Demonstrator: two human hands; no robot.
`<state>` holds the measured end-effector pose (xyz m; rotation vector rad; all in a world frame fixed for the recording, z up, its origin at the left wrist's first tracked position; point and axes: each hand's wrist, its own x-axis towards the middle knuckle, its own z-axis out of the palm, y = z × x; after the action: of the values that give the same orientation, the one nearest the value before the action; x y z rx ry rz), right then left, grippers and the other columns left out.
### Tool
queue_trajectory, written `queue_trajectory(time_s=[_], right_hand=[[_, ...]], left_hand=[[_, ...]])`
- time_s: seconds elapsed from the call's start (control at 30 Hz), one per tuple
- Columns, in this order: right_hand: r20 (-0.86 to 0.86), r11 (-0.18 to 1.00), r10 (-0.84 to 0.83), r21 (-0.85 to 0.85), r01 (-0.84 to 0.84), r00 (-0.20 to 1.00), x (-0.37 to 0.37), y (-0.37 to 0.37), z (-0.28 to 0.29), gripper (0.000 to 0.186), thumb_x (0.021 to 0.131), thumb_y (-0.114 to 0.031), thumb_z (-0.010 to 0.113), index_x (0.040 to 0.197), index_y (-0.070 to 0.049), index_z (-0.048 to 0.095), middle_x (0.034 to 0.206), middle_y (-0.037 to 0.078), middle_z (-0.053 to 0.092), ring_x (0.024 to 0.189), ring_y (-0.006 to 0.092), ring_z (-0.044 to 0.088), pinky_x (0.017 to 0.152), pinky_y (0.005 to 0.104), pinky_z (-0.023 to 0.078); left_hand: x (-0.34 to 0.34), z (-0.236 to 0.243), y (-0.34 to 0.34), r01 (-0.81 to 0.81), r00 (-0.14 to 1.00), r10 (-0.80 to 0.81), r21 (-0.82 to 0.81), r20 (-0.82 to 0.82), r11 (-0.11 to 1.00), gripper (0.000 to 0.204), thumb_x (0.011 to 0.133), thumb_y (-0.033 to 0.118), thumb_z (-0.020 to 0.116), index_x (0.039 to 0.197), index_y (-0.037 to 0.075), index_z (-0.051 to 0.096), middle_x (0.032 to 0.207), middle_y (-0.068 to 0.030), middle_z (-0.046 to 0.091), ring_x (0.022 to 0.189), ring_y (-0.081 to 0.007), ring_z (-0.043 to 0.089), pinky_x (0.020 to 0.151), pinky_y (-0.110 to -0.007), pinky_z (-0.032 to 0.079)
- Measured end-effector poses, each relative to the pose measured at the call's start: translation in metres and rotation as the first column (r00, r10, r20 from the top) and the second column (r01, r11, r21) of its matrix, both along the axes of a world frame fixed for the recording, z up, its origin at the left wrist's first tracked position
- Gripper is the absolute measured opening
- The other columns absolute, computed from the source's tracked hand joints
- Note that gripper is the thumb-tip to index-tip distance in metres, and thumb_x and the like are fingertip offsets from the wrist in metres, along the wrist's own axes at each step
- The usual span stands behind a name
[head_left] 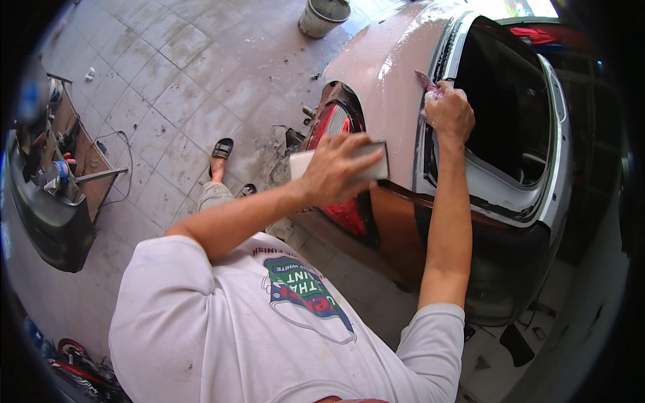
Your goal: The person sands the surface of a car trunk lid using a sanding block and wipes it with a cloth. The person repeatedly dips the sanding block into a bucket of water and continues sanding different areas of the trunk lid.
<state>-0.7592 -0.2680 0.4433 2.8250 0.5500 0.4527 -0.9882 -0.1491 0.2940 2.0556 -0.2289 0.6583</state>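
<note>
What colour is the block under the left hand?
The block under the left hand looks off-white, best seen in the head view.

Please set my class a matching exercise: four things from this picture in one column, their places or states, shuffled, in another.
1. Left hand
2. Right hand
3. Grey round bucket
4. Red-and-clear tail light

A. On the pale tiled floor
B. Closed around thin pinkish material
C. On the pinkish car's rear corner
D. Spread over a flat white rectangular block

Pairs: 1-D; 2-B; 3-A; 4-C
</note>
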Motion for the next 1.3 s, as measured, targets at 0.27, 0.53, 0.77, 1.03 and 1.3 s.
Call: queue_trajectory(time_s=[0.27, 0.53, 0.77, 1.03, 1.3], right_hand=[[-0.007, 1.000, -0.003, 0.027, 0.003, 1.000, 0.003, 0.007, 0.000, 0.036, 0.093, -0.032, 0.065, 0.124, -0.019, 0.081, 0.117, 0.019, 0.077, 0.105, 0.0394, 0.077, 0.094, 0.0504, 0.062], [-0.016, 0.999, -0.042, 0.004, 0.042, 0.999, 0.001, 0.002, -0.001, 0.038, 0.096, -0.032, 0.063, 0.128, -0.021, 0.080, 0.118, 0.019, 0.077, 0.107, 0.0396, 0.076, 0.097, 0.0504, 0.061], [-0.034, 0.999, -0.038, 0.031, 0.039, 0.999, 0.003, 0.013, 0.001, 0.041, 0.093, -0.031, 0.064, 0.129, -0.018, 0.079, 0.118, 0.019, 0.077, 0.107, 0.0396, 0.076, 0.097, 0.0502, 0.061], [0.030, 0.998, 0.006, 0.064, -0.008, 1.000, 0.004, -0.002, -0.007, 0.035, 0.094, -0.029, 0.066, 0.122, -0.016, 0.081, 0.114, 0.019, 0.077, 0.103, 0.0400, 0.076, 0.092, 0.0502, 0.062], [-0.025, 0.997, -0.051, 0.057, 0.053, 0.998, 0.008, 0.007, -0.002, 0.041, 0.091, -0.027, 0.068, 0.129, -0.015, 0.078, 0.121, 0.018, 0.076, 0.108, 0.0394, 0.075, 0.097, 0.0495, 0.061]], left_hand=[[0.110, -0.003, 0.014, -0.320, 0.933, 0.303, -0.063, -0.193, 0.945, 0.058, 0.093, 0.049, 0.080, 0.143, 0.020, 0.072, 0.145, -0.0196, 0.063, 0.133, -0.0405, 0.056, 0.111, -0.053, 0.045], [0.055, 0.001, 0.006, -0.052, 0.993, 0.052, -0.005, 0.104, 0.999, 0.067, 0.089, 0.046, 0.084, 0.148, 0.020, 0.068, 0.146, -0.0173, 0.060, 0.130, -0.0390, 0.056, 0.111, -0.054, 0.043], [0.157, -0.017, 0.036, -0.311, 0.946, 0.295, -0.132, -0.132, 0.941, 0.061, 0.091, 0.057, 0.079, 0.140, 0.021, 0.073, 0.141, -0.0170, 0.066, 0.129, -0.0382, 0.058, 0.105, -0.054, 0.048], [0.116, -0.028, 0.031, -0.120, 0.992, 0.112, -0.150, -0.058, 0.981, 0.060, 0.091, 0.053, 0.081, 0.142, 0.022, 0.073, 0.146, -0.0156, 0.061, 0.131, -0.0387, 0.057, 0.110, -0.054, 0.044], [0.180, -0.034, 0.054, -0.064, 0.996, 0.071, -0.127, 0.056, 0.990, 0.058, 0.090, 0.051, 0.081, 0.141, 0.025, 0.073, 0.146, -0.0147, 0.063, 0.129, -0.0377, 0.058, 0.106, -0.054, 0.049]])
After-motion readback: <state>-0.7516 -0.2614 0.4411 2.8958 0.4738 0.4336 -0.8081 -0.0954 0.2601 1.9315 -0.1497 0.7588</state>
